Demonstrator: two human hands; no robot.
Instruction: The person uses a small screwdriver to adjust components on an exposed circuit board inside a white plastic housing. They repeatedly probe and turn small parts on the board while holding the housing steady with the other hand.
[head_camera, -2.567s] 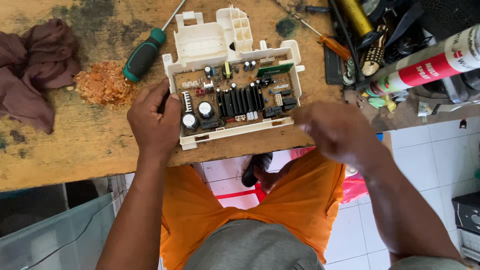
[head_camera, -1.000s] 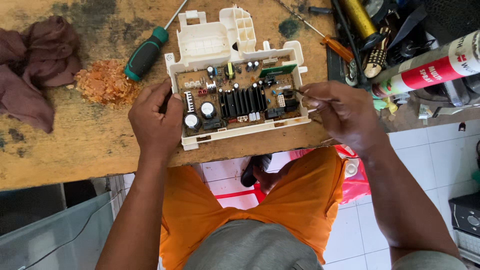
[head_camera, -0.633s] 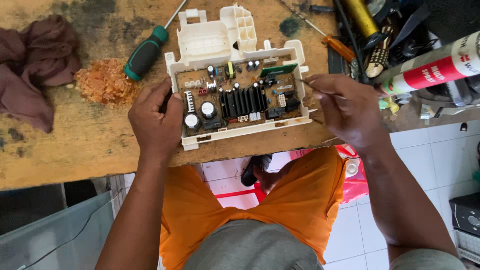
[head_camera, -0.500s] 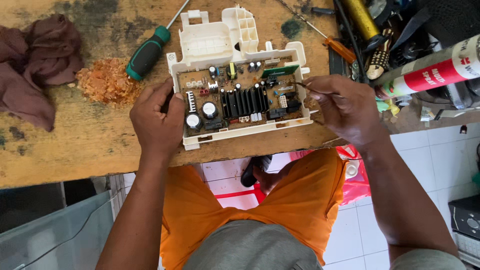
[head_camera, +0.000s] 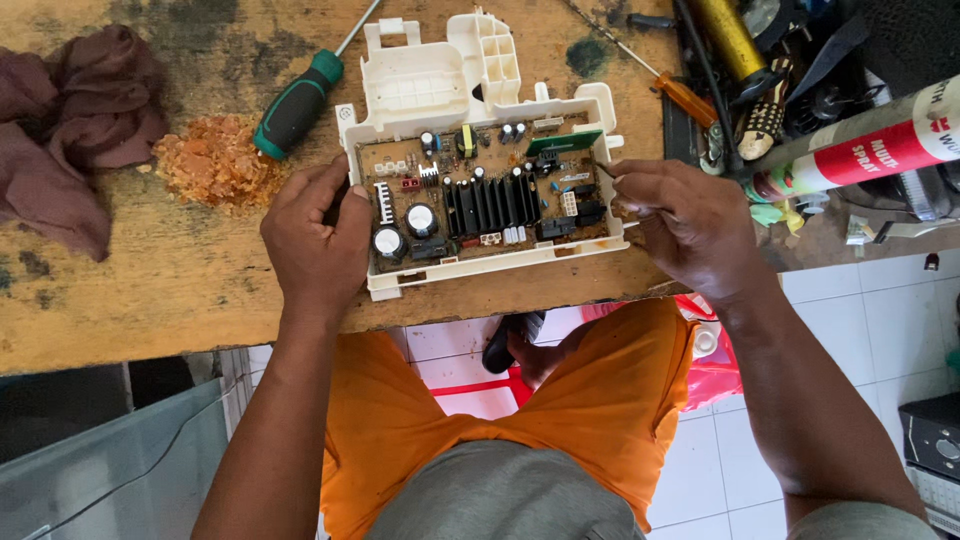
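A brown circuit board (head_camera: 480, 200) with capacitors and a black heat sink lies in a white plastic housing (head_camera: 420, 90) on a wooden bench (head_camera: 150, 290). My left hand (head_camera: 315, 240) grips the housing's left edge, thumb on the board's left rim. My right hand (head_camera: 680, 220) is at the housing's right edge, fingers pinched on a thin pointed tool (head_camera: 604, 171). The tool's tip touches the board's right side.
A green-handled screwdriver (head_camera: 295, 105) and a pile of orange-brown crumbs (head_camera: 210, 170) lie left of the housing. A maroon cloth (head_camera: 70, 120) sits far left. An orange-handled screwdriver (head_camera: 685, 100), a red and white spray can (head_camera: 860, 145) and cluttered tools fill the right.
My right hand has moved up from the bench's front edge to the board's right side, bringing the thin tool's tip onto it. My left hand has stayed on the housing.
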